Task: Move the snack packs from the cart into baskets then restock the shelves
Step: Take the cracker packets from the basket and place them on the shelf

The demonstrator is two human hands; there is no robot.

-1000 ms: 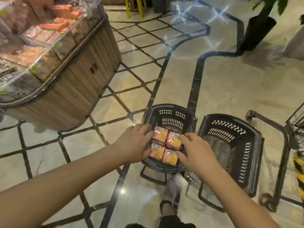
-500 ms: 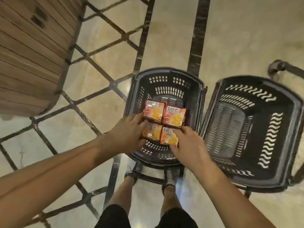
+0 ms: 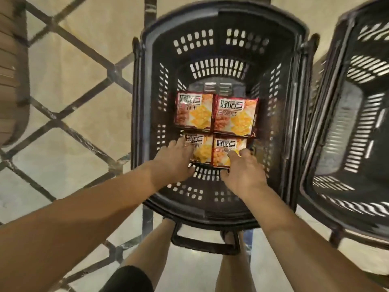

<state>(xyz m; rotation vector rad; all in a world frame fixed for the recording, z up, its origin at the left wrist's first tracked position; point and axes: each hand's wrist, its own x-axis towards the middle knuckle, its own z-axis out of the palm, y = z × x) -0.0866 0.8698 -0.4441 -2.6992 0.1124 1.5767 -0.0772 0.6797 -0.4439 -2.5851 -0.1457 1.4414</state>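
A black plastic shopping basket (image 3: 219,49) stands on the tiled floor (image 3: 73,66), and four snack packs (image 3: 212,114) lie two by two on its bottom, nearer the near wall than the far one. A second black basket (image 3: 357,127), holding nothing that shows, stands just beside it on the right, and the edge of a wooden display stand (image 3: 10,70) shows at the far left. The basket's folded handle (image 3: 204,246) lies between the person's legs (bare below black shorts). Nothing covers the packs but the hands themselves. The left hand (image 3: 174,163) grasps the near-left snack pack (image 3: 203,151) at its left corner, fingers on top and thumb at the near edge. The right hand (image 3: 245,173) grasps the near-right snack pack (image 3: 222,157) at its right edge with curled fingers. Compared with half a second before, the view is much closer and looks straighter down, so the basket fills the frame. The packs keep the same arrangement and both hands stay on the near pair. Each pack is red-orange, pictures yellow square crackers and reads 好吃点 in large characters. The smaller line beneath is too blurred to read.
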